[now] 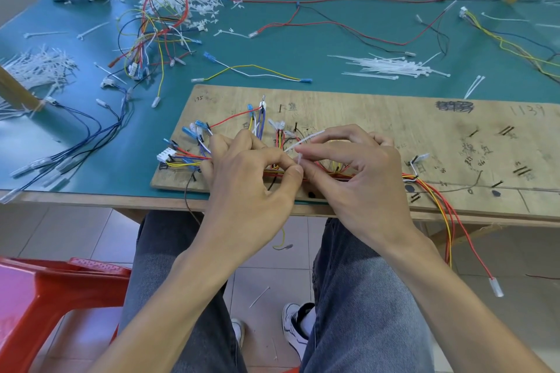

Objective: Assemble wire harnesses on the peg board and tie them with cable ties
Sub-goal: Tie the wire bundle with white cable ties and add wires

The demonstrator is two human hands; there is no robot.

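Green table (272,51), tie pile (394,66), loose wires (157,24), right hand (357,179) covering harness (424,184)

even, bright diffuse light, soft shadows; wide-angle bending curves the table edge (91,195); slight softness toward the frame's corners.

Faded blue-grey denim jeans (363,297) cover both legs, directly below the grip. Further below it, between the knees: white sneaker (294,334) with dark trim, white sock (308,323); second white shoe (238,331) partly hidden.
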